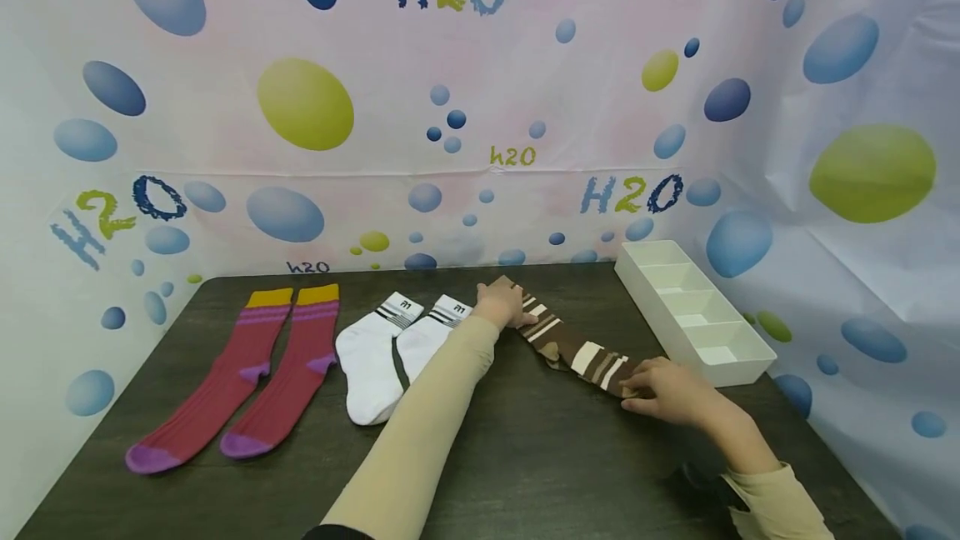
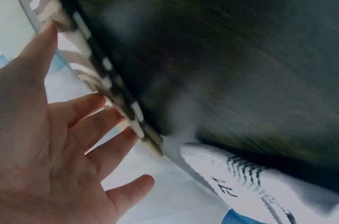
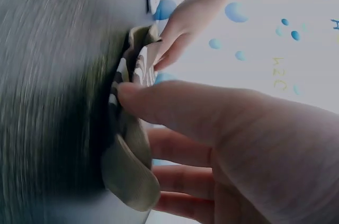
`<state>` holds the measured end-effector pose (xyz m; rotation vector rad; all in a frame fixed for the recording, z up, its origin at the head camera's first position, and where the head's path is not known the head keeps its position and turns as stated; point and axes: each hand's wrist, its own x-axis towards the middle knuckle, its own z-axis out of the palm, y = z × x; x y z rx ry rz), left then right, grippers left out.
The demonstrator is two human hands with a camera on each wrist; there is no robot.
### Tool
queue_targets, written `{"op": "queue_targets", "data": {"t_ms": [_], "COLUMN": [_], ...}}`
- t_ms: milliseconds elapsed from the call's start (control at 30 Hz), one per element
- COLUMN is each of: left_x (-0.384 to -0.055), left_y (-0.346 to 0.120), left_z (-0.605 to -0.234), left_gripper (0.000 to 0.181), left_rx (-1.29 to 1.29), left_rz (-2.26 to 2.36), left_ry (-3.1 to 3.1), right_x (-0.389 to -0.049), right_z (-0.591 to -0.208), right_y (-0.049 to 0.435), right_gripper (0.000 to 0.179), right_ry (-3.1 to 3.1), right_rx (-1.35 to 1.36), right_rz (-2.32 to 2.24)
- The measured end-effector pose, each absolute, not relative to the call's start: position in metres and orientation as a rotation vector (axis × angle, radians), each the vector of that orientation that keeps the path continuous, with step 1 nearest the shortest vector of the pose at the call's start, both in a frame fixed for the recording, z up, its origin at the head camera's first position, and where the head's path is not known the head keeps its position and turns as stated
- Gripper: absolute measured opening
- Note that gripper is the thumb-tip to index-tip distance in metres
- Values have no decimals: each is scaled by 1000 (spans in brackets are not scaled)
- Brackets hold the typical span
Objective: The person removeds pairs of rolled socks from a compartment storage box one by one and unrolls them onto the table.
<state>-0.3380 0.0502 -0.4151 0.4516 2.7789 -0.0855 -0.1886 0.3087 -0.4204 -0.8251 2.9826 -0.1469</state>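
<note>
A pair of brown striped socks (image 1: 588, 356), one laid over the other, stretches diagonally across the table between my hands. My left hand (image 1: 501, 304) is at the cuff end. In the left wrist view its fingers are spread and loosely bent, with the fingertips (image 2: 127, 134) on the striped fabric. At the toe end, my right hand (image 1: 670, 391) pinches the socks. The right wrist view shows its thumb (image 3: 175, 102) on one face and the other fingers behind. Two toe layers (image 3: 130, 176) hang there. White socks (image 1: 371, 365) lie just left of my left hand.
Red socks (image 1: 217, 382) with purple toes and yellow cuffs lie flat at the table's left. A white divided box (image 1: 723, 380) stands at the right edge, beyond my right hand. A patterned curtain (image 1: 480, 215) hangs behind the dark table (image 1: 540, 473).
</note>
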Motion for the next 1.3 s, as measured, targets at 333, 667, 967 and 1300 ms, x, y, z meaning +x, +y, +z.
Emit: {"op": "queue_targets", "data": {"t_ms": [333,667,967,1300], "left_x": [-351,-361,-368,-384], "left_y": [33,17,8,7], "left_z": [-420,-428,-420,-426], "left_gripper": [80,84,85,88], "left_rx": [557,711,816,958], "left_rz": [-100,-189,-247,-449], "left_ry": [2722,2647,2632,2643], "right_x": [-174,-156,-142,-139], "right_z": [-409,-410,-416,-416], "right_y": [284,255,220,194], "right_gripper": [44,44,46,48], "right_ry": [2767,2699,2821,2852], "right_rx": [-818,-960,-1072,-1247], "right_rz": [-282,-236,-49,68]}}
